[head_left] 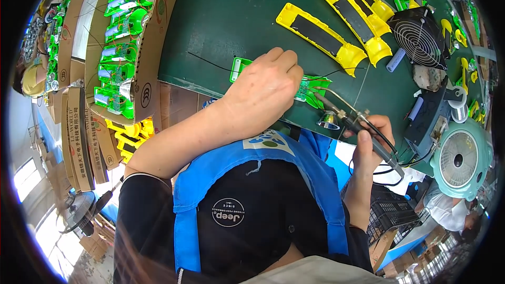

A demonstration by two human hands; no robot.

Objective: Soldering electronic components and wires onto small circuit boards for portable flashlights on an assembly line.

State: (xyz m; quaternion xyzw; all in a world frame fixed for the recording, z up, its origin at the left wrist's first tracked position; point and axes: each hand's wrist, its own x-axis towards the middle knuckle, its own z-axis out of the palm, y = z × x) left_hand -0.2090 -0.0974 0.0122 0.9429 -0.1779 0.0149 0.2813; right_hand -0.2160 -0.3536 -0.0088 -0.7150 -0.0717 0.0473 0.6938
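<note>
My left hand (265,89) is closed over a green plastic lamp housing (240,68) near the table's front edge; its fingertips are hidden behind the knuckles. The housing's right end shows beside the hand, with a green circuit board (305,90) inside. Thin black wires stick out to both sides. My right hand (371,150) grips a soldering iron (388,158) with a thin metal tube alongside. The iron's tip reaches the housing's right end, by the board. A shiny reflector cup (329,121) sits just below that end, near the iron.
A cardboard box (153,68) of green housings with batteries stands left. Yellow shells (322,37) lie beyond my hands. At right are a blue battery (396,60), a square black fan (419,37), a dark grey box-shaped device (427,118) and a pale green fan (457,158).
</note>
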